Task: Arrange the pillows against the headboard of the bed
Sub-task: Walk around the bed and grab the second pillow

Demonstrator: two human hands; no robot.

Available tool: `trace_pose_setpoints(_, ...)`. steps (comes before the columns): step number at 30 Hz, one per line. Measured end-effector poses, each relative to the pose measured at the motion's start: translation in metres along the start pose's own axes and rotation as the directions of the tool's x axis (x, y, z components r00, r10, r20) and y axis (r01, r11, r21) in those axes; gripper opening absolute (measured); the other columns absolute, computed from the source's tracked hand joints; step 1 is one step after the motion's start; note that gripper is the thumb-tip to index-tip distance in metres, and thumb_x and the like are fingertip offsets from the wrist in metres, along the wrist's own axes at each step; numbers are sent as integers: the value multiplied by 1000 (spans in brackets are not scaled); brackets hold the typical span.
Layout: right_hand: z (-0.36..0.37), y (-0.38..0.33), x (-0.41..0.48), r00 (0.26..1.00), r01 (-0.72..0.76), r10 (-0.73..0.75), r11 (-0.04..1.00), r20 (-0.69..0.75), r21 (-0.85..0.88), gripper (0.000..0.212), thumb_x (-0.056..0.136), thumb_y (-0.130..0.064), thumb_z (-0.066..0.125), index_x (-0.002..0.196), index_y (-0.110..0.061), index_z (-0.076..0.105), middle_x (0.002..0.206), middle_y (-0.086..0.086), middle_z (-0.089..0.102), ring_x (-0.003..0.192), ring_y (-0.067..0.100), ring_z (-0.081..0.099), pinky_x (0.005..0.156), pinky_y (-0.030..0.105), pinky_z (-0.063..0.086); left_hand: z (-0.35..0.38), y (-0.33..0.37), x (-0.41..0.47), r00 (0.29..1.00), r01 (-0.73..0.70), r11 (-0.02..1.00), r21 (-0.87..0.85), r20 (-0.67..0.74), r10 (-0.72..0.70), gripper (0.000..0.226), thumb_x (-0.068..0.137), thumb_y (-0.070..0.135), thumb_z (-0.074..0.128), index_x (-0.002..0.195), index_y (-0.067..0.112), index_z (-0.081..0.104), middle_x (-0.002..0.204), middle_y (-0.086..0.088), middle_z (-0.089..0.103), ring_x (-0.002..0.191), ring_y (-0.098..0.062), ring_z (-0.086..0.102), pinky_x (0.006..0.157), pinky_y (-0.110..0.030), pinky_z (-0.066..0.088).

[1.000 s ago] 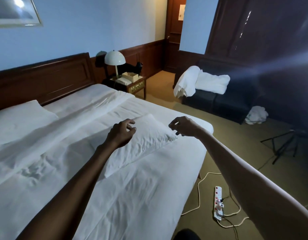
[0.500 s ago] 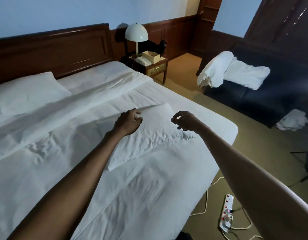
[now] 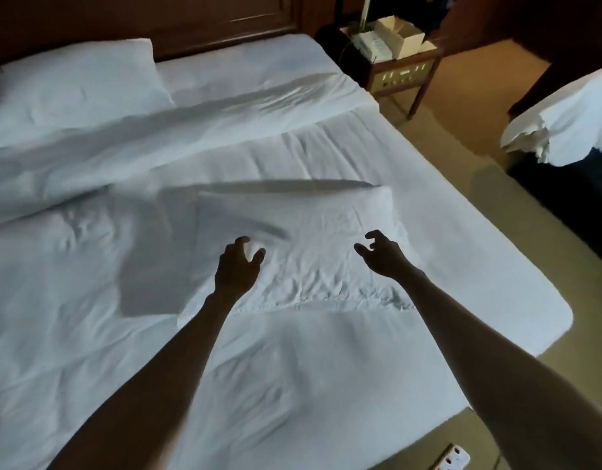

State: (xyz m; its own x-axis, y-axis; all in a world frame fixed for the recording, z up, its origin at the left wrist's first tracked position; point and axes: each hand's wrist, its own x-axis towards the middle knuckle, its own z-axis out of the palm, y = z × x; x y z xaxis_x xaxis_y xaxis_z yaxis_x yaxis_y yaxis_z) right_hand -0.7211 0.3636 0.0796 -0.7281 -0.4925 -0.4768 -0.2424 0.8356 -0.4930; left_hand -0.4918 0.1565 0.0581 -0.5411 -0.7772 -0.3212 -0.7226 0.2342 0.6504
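A white pillow (image 3: 309, 232) lies flat in the middle of the bed (image 3: 462, 266), far from the dark wooden headboard (image 3: 191, 22). My left hand (image 3: 236, 269) hovers over its near left part, fingers spread and curled. My right hand (image 3: 382, 254) hovers over its near right part, also open, holding nothing. A second white pillow (image 3: 75, 89) rests at the back left against the headboard. A folded white duvet (image 3: 157, 140) runs across the bed between the two pillows.
A wooden nightstand (image 3: 397, 66) with a lamp stem and boxes stands right of the headboard. White bedding (image 3: 564, 123) is piled on a dark sofa at the right edge. A power strip (image 3: 457, 461) lies on the carpet by the bed's near corner.
The view has tilted down and closer to the bed. Both hands have opened their fingers and dropped toward the middle pillow's near edge.
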Motion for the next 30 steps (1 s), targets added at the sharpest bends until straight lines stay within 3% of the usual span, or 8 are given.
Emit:
trace_pose_setpoints(5,8,-29,103,977,211,-208,965,35,-156,57,99,-41,54,144,-11,39,139,24,49,131,40,45,108,47,37,47,-30,51,955,222,975,6,-203,-216,77,95,63,54,156,21,34,162,-14,32,147,-39,30,111,-63,32)
trace_pose_setpoints(7,16,-43,135,962,273,-272,937,37,-217,59,99,-44,52,147,-12,38,147,19,44,137,38,39,110,50,34,55,-46,64,937,292,956,26,-207,-281,84,91,73,50,158,28,27,167,-11,23,152,-38,21,114,-70,23)
trace_pose_setpoints(10,51,-68,198,929,368,-333,874,161,-317,64,99,-53,46,149,-14,36,153,13,41,144,32,32,113,49,31,78,-84,85,889,426,904,32,-200,-412,92,82,86,46,159,40,20,168,-5,17,153,-39,14,111,-77,16)
trace_pose_setpoints(14,83,-90,257,902,428,-356,811,245,-398,75,94,-68,38,149,-17,38,152,13,43,142,30,36,113,51,27,91,-106,99,870,439,899,14,-257,-420,101,75,90,51,159,48,13,172,0,10,157,-37,7,111,-80,12)
trace_pose_setpoints(20,91,-95,299,913,404,-306,774,270,-487,99,78,-92,19,148,-25,37,147,12,50,136,32,45,111,54,26,123,-102,101,752,560,819,-129,-336,-567,112,68,97,45,159,52,-3,173,1,-9,158,-36,-9,111,-81,6)
trace_pose_setpoints(22,92,-89,298,917,398,-313,754,246,-523,99,76,-94,15,145,-27,39,141,14,54,131,33,50,108,53,29,128,-97,105,731,559,806,-198,-341,-591,111,68,96,48,158,54,-4,173,3,-11,158,-37,-11,108,-83,11)
trace_pose_setpoints(24,93,-85,294,915,402,-335,747,223,-529,95,77,-92,15,143,-28,42,137,13,57,128,33,52,107,52,29,130,-99,107,754,516,827,-224,-339,-562,111,70,91,54,158,53,0,172,1,-12,157,-41,-9,108,-84,16)
trace_pose_setpoints(30,73,-77,276,929,368,-333,780,161,-506,86,84,-86,20,129,-21,52,126,19,64,118,40,59,100,49,39,109,-106,146,883,206,960,-188,-387,-265,114,68,92,55,162,40,18,173,-9,4,153,-55,2,117,-68,24)
